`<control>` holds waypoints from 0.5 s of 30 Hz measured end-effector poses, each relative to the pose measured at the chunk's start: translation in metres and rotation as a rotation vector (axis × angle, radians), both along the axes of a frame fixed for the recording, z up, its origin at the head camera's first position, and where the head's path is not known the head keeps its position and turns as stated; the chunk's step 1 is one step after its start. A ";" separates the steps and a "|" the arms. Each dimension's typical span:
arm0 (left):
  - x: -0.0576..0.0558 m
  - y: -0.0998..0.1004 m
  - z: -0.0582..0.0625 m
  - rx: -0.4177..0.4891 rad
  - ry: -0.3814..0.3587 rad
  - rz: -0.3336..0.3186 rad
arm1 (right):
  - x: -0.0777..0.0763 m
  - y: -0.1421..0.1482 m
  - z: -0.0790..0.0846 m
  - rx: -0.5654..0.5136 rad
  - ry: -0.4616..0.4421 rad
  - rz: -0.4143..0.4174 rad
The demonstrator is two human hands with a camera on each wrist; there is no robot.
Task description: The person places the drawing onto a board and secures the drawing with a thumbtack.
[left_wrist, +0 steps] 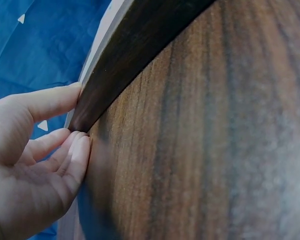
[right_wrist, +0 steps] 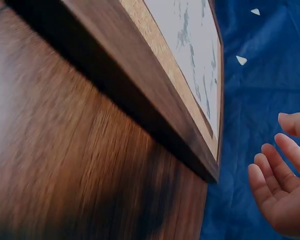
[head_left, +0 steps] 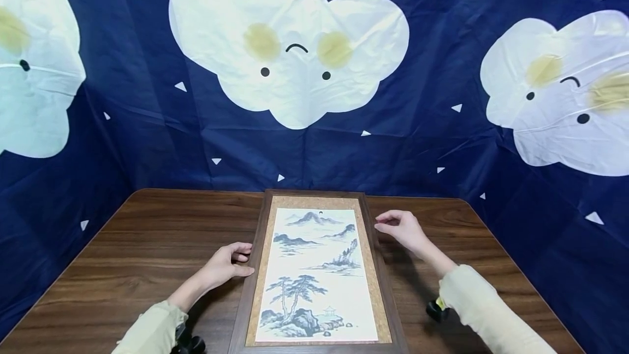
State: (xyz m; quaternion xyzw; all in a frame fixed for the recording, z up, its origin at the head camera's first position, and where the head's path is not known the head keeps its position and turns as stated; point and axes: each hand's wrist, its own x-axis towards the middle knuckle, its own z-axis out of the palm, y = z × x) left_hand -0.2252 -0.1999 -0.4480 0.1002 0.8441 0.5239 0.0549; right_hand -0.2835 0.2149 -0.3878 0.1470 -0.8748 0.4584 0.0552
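A brown wooden frame (head_left: 385,288) with a cork backing (head_left: 295,202) lies on the table, its long sides running away from me. On the cork is a white sheet with an ink landscape of mountains and pines (head_left: 314,245), a small dark pin near its top edge. My left hand (head_left: 223,267) touches the frame's left side with thumb and fingertips; in the left wrist view the thumb meets the frame's side face (left_wrist: 125,60). To the right of the frame, my right hand (head_left: 403,231) hovers apart from it, fingers loosely bent and holding nothing.
The dark wood table (head_left: 162,234) reaches back to a blue cloth (head_left: 147,141) printed with white clouds and small triangles, which hangs behind and on both sides. Black wrist devices (head_left: 437,310) show at both cuffs.
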 end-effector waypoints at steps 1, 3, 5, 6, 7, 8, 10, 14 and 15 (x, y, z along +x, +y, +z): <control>0.000 0.000 0.000 -0.003 -0.001 -0.003 | 0.003 0.005 0.001 0.011 0.005 -0.004; 0.001 0.000 0.001 -0.013 0.002 -0.009 | 0.007 0.013 0.004 0.020 0.009 -0.016; 0.001 0.000 0.002 -0.034 0.016 -0.013 | 0.012 0.021 0.005 0.029 0.017 -0.013; 0.002 0.000 0.003 -0.045 0.023 -0.011 | 0.014 0.025 0.006 0.032 0.021 -0.010; 0.002 0.000 0.003 -0.058 0.030 -0.012 | 0.016 0.028 0.006 0.038 0.028 -0.004; 0.002 0.000 0.004 -0.069 0.037 -0.011 | 0.018 0.031 0.006 0.036 0.030 -0.004; 0.002 0.000 0.005 -0.090 0.049 -0.014 | 0.022 0.037 0.005 0.033 0.037 0.005; 0.003 0.000 0.005 -0.106 0.063 -0.030 | 0.028 0.047 0.001 0.004 0.036 0.019; 0.003 0.000 0.005 -0.109 0.066 -0.033 | 0.029 0.049 0.000 0.002 0.036 0.025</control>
